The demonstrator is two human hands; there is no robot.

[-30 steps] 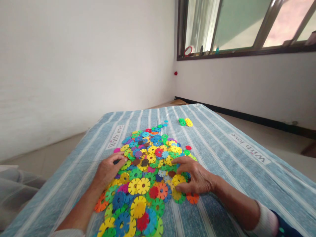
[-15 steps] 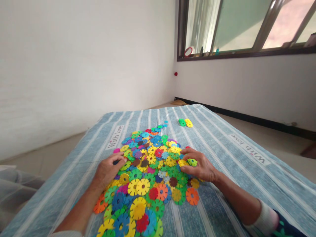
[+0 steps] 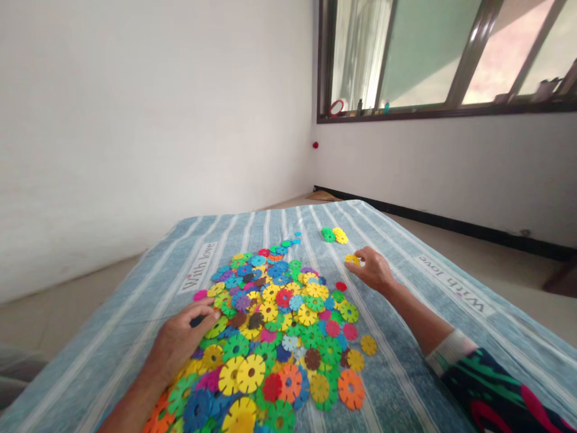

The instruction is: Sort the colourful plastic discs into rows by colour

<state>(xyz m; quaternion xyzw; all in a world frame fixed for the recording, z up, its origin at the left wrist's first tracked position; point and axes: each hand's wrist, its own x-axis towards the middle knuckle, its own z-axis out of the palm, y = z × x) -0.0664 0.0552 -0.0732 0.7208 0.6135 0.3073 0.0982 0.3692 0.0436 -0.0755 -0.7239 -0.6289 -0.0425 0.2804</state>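
Observation:
My right hand (image 3: 373, 269) pinches a yellow snowflake disc (image 3: 351, 260) between thumb and fingers, above the cloth to the right of the pile. Beyond it lie several green discs (image 3: 328, 234) and yellow discs (image 3: 340, 235) in a small group. Resting at the pile's left edge is my left hand (image 3: 187, 331), its fingers curved and thumb apart, with no disc visible in it. Its fingertips touch or nearly touch a lime-green disc (image 3: 217, 326). The pile holds many flat, notched plastic discs of mixed colours, among them an orange disc (image 3: 351, 389) at the right.
A blue-and-white striped cloth (image 3: 406, 361) covers the table. White walls (image 3: 157, 108) stand behind, with a window (image 3: 428, 54) at the upper right. Small items, including a red-rimmed mirror (image 3: 336, 107), stand on its sill.
My right hand has moved from the pile's right side away and upward in view, carrying a yellow disc. My left hand stays by the left edge. The view has shifted slightly.

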